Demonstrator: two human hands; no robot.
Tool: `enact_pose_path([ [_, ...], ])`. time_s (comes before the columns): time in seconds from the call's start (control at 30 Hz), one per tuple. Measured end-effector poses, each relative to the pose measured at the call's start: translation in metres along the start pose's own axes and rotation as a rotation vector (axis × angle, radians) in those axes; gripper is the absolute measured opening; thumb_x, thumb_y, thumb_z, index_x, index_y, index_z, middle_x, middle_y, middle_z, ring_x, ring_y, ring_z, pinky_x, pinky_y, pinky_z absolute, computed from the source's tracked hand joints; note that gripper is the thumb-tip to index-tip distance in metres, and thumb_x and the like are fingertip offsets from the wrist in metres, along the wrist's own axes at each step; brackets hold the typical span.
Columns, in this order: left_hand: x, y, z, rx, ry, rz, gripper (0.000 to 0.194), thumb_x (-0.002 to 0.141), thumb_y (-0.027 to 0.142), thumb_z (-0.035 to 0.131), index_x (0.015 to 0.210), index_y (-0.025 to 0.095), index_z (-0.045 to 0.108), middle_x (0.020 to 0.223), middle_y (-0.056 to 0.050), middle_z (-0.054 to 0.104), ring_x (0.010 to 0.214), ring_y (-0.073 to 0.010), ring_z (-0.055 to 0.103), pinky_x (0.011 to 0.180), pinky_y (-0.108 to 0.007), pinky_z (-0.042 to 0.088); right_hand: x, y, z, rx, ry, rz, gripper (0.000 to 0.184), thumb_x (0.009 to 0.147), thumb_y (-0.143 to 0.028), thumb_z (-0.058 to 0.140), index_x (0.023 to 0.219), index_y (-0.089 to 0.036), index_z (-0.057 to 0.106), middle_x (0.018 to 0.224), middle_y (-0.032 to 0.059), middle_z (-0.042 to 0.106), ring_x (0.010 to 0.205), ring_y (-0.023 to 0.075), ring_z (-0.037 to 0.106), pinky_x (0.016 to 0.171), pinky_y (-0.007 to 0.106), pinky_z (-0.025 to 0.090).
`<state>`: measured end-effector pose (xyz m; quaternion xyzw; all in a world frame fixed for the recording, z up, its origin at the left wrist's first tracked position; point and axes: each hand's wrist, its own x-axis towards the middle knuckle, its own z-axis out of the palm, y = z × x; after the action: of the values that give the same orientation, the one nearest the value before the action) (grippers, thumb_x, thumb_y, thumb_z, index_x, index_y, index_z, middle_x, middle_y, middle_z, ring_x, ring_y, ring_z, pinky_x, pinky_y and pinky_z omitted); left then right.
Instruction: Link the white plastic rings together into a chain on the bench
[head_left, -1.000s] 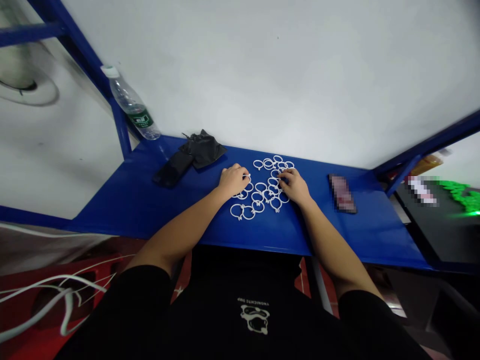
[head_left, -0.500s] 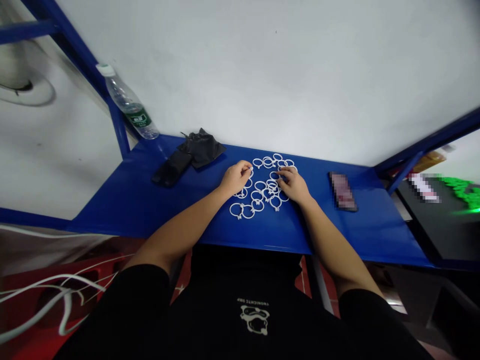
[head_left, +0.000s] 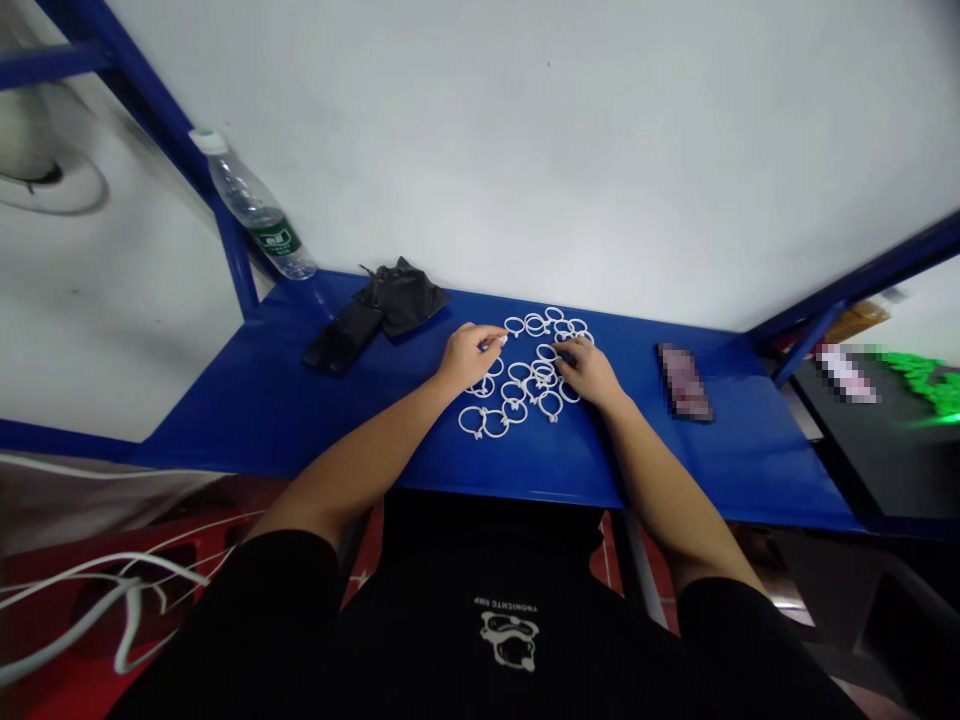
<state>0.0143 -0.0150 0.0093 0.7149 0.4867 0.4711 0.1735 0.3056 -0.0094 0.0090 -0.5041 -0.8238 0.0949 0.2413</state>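
Observation:
Several white plastic curtain rings (head_left: 495, 424) with small eyelets lie on the blue tabletop (head_left: 420, 450), linked or touching in a winding row. At the row's left side, my left hand (head_left: 466, 357) is closed, thumb and fingertips pinching one ring by its small white end (head_left: 503, 340). My right hand (head_left: 589, 369) is on the opposite side, its thumb and forefinger closed on the edge of another ring (head_left: 546, 353). More rings curve behind it along the wall side, and its fingers cover part of some.
A black pouch (head_left: 405, 297) and a dark phone-like object (head_left: 343, 338) lie left of the rings. An upright plastic bottle (head_left: 259, 210) stands at the back left corner. A blurred-out phone (head_left: 684, 382) lies on the right. A white wall (head_left: 525, 170) rises behind the table.
My left fingers have shifted slightly, and the ring at them has changed angle, showing less of its loop. My right hand has barely moved.

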Motion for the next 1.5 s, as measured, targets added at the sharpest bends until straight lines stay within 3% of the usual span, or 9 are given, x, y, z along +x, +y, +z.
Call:
enact_pose_path([
  [0.27, -0.001, 0.002, 0.0, -0.025, 0.051, 0.022, 0.017, 0.086, 0.009, 0.074, 0.097, 0.021, 0.072, 0.087, -0.002, 0.074, 0.085, -0.0187, 0.07, 0.086, -0.035, 0.057, -0.001, -0.004, 0.0, 0.007, -0.037, 0.031, 0.018, 0.096, -0.027, 0.063, 0.1, -0.024, 0.08, 0.101, 0.0085, 0.073, 0.09, 0.0249, 0.07, 0.083, 0.038, 0.058],
  [0.5, 0.0, 0.004, -0.001, -0.07, 0.052, 0.048, 0.015, 0.084, 0.009, 0.073, 0.09, 0.021, 0.067, 0.081, 0.0, 0.072, 0.078, -0.0161, 0.069, 0.081, -0.032, 0.057, 0.0, -0.012, -0.003, 0.169, 0.195, 0.002, 0.015, 0.095, -0.034, 0.064, 0.094, -0.022, 0.073, 0.116, 0.0117, 0.072, 0.091, 0.0245, 0.069, 0.081, 0.039, 0.058],
  [0.7, -0.001, 0.007, -0.002, -0.036, 0.014, 0.035, 0.012, 0.084, 0.012, 0.072, 0.088, 0.022, 0.066, 0.08, 0.0, 0.071, 0.079, -0.0174, 0.069, 0.084, -0.034, 0.058, -0.004, -0.017, -0.005, 0.246, 0.26, 0.131, 0.016, 0.097, -0.039, 0.061, 0.097, -0.024, 0.067, 0.083, 0.0031, 0.072, 0.067, 0.0189, 0.062, 0.068, 0.034, 0.053],
  [0.87, -0.001, 0.009, -0.002, -0.012, -0.006, 0.044, 0.012, 0.083, 0.013, 0.071, 0.086, 0.023, 0.065, 0.079, 0.0, 0.071, 0.079, -0.0181, 0.068, 0.086, -0.035, 0.057, -0.005, -0.017, -0.003, 0.324, 0.207, 0.111, 0.03, 0.098, -0.045, 0.065, 0.119, -0.024, 0.064, 0.085, 0.0013, 0.075, 0.064, 0.0171, 0.062, 0.064, 0.031, 0.052],
  [1.13, 0.0, 0.011, -0.005, 0.021, -0.028, 0.017, 0.019, 0.079, 0.004, 0.065, 0.083, 0.023, 0.067, 0.081, -0.001, 0.072, 0.082, -0.0202, 0.067, 0.089, -0.037, 0.055, -0.004, -0.017, -0.001, 0.264, 0.082, 0.016, 0.03, 0.099, -0.049, 0.067, 0.11, -0.023, 0.079, 0.093, 0.0056, 0.08, 0.075, 0.0198, 0.07, 0.073, 0.034, 0.057],
  [1.5, 0.002, 0.016, -0.008, -0.012, -0.037, 0.099, 0.028, 0.087, 0.003, 0.056, 0.075, 0.023, 0.073, 0.085, -0.002, 0.079, 0.085, -0.0207, 0.069, 0.093, -0.04, 0.056, -0.003, -0.018, -0.002, 0.231, 0.007, -0.027, 0.028, 0.102, -0.046, 0.062, 0.103, -0.024, 0.08, 0.1, 0.0069, 0.082, 0.086, 0.0231, 0.074, 0.082, 0.038, 0.059],
])
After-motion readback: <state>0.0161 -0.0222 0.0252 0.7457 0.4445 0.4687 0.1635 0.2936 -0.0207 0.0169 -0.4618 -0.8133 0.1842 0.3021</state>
